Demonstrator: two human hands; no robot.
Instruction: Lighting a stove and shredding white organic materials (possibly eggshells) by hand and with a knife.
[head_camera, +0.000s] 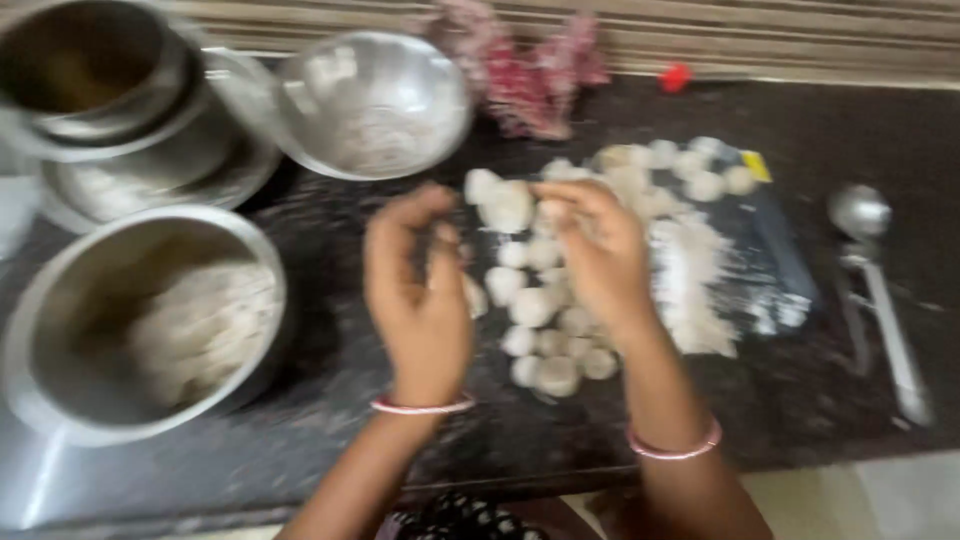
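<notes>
Stacked at upper left of the frame: dull steel vessels (120, 110), round and nested, contents blurred. Below them, at left centre, a deep steel bowl (140, 320) holding a pale, lumpy mass of dough, seemingly a fair share not yet portioned. At upper centre, a tilted shallow steel bowl (375, 100), dusted white inside. Behind it, a crumpled red-and-pink cloth (530, 70).

At centre, left hand (420, 290), fingers curled loosely inward, apparently pinching a small bit of dough, though blur prevents certainty. Just beside it, right hand (595, 250), fingers bent over a small dough ball (550, 212), grasping it above the pile. Pink bangles on both wrists.

Under and beyond the hands, many dough balls (540, 310), small, off-white, roughly round, matte, clustered touching one another on the dark speckled stone counter (820, 420). To their right, loose white flour (700, 280) scattered over a flat board with a yellow corner.

At far right, a shiny steel ladle (880, 290) lying flat.

Judging by the pile: well under way, more dough remaining in the bowl.
</notes>
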